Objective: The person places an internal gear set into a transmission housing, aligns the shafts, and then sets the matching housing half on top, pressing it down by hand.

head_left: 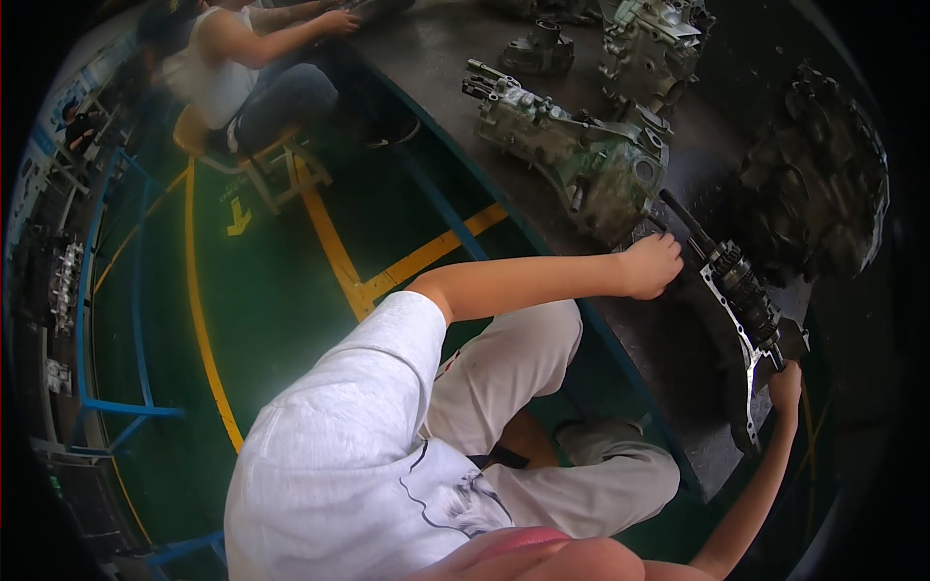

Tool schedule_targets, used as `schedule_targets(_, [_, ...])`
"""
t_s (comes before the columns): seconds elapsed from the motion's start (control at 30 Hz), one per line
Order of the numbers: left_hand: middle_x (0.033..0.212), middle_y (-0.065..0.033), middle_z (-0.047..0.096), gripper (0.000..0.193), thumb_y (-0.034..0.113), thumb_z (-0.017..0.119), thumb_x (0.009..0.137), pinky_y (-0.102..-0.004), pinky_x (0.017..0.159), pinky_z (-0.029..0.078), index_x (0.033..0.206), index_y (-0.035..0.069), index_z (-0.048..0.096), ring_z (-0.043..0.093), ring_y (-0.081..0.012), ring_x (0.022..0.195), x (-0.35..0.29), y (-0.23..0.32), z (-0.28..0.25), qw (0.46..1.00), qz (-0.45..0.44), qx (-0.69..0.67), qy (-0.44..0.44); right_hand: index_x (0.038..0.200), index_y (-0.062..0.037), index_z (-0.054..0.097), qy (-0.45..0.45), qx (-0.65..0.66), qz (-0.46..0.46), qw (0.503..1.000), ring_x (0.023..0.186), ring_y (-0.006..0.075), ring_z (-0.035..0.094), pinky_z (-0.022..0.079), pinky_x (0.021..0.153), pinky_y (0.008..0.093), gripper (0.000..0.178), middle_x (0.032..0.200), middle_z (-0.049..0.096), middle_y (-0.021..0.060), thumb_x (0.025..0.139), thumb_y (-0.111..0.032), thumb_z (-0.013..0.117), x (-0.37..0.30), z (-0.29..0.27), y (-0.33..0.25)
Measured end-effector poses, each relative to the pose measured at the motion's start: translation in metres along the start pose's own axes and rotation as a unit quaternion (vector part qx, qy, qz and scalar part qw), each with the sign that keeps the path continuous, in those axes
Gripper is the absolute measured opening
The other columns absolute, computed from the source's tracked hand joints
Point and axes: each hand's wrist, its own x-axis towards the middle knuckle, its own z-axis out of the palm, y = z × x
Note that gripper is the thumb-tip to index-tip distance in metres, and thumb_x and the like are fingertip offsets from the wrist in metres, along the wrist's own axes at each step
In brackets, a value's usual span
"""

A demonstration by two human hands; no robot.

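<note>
A dark gear shaft (744, 287) with several toothed wheels lies slanted over an open gearbox housing (738, 339) with a bright machined rim, at the bench's right end. My right hand (786, 385) is closed at the near end of the shaft, its fingers partly hidden. My left hand (651, 266) is closed in the air left of the shaft, beside a short dark rod (656, 224); what its curled fingers hold, if anything, cannot be made out. Just beyond my left hand, a greasy metal gearbox casing (581, 155) lies on its side.
The dark metal bench (635, 339) runs away to the upper left. More gearbox parts (654, 48) stand at the far side, and a large dark casing (823, 174) is at right. A person (242, 58) sits on a stool further along. Blue rails (145, 290) stand at left.
</note>
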Motion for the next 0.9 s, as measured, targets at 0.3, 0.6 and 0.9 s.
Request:
schedule_targets(0.3, [0.097,-0.0185,0.054,0.047,0.026,0.069,0.068,-0.0388,0.078,0.046,0.102,-0.001,0.050,0.054,-0.0330,0.094,-0.007,-0.010,0.020,0.987,-0.080,-0.134,-0.041,0.088,0.0011,0.060,-0.001,0.023,0.002,1.000,0.086,0.0421,0.055,0.043,0.073,0.0449,0.025,0.085,0.059,0.0236,0.069,-0.016,0.057,-0.001,-0.002,0.003])
schedule_targets(0.6, [0.099,-0.0235,0.053,0.049,0.013,0.068,0.061,-0.0403,0.083,0.043,0.102,-0.002,0.045,0.050,-0.0369,0.099,-0.009,-0.016,0.029,0.956,-0.145,-0.250,0.051,0.085,0.0043,0.060,-0.015,0.025,0.011,1.000,0.084,0.0425,0.055,0.043,0.070,0.0449,0.023,0.081,0.059,0.0244,0.070,-0.012,0.054,0.001,-0.003,-0.001])
schedule_targets(0.9, [0.101,-0.0177,0.054,0.058,0.018,0.072,0.060,-0.0377,0.087,0.042,0.110,-0.001,0.050,0.051,-0.0322,0.098,-0.115,-0.015,-0.048,0.913,-0.210,-0.287,0.202,0.088,0.0032,0.060,0.011,0.021,0.011,1.000,0.083,0.0417,0.056,0.043,0.068,0.0451,0.030,0.082,0.059,0.0233,0.070,-0.021,0.062,-0.004,-0.003,-0.005])
